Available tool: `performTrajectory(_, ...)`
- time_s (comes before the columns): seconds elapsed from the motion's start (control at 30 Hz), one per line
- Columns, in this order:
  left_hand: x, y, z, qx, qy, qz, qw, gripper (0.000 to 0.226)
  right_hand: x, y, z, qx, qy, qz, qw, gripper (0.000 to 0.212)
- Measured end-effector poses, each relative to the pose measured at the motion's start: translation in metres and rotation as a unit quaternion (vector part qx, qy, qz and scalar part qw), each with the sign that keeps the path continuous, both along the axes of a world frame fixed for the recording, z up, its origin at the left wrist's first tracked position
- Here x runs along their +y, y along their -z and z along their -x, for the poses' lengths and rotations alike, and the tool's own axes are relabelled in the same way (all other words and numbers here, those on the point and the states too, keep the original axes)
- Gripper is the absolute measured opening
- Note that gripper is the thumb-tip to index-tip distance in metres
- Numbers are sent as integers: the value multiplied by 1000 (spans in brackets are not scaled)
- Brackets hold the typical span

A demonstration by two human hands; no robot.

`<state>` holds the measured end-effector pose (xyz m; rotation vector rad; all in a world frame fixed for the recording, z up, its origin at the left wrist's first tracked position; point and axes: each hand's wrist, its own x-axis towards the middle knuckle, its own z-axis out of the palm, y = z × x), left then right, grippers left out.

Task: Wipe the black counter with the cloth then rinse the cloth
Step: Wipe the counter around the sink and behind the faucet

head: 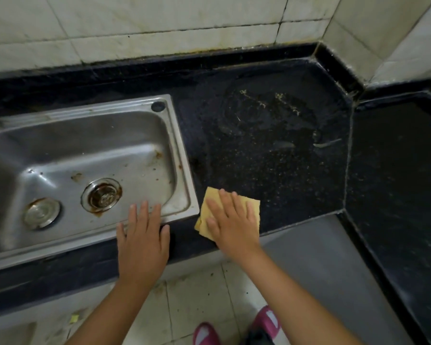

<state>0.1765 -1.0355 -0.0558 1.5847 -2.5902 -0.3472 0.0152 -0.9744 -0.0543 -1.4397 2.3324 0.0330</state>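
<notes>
1. Left of the frame: the steel sink fills the middle left, its drain low in the basin. No tap shows, so I cannot tell where the rinse water will come from.
2. Lower centre: the left hand lies flat with fingers straight and spread, holding nothing, resting across the sink's near right corner and the front edge of the black counter.
3. Just right of it: the right hand presses flat, fingers straight, on the yellow cloth, which sits at the counter's front edge just beside the sink rim.
4. Upper right of the cloth: smeared residue and crumbs lie well apart toward the back wall. Judging from this, the stroke should run away from the body, up and rightward; the right hand is already on the cloth.
</notes>
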Motion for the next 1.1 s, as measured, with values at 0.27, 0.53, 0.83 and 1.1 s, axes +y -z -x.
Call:
performTrajectory(0.27, 8, -13, 77, 19, 64, -29, 997, 67, 69, -5, 173, 41, 209, -31, 977, 52)
performTrajectory(0.53, 10, 5, 165, -24, 92, -30, 995, 52, 36, -6, 284, 34, 333, -5, 942, 51)
performTrajectory(0.83, -12, 16, 225, -13, 32, 9, 999, 52, -77, 11, 263, 37, 62, 36, 997, 59)
performTrajectory(1.1, -14, 31, 238, -10, 26, 55, 998, 70, 34, 10, 304, 71, -34, 15, 997, 60)
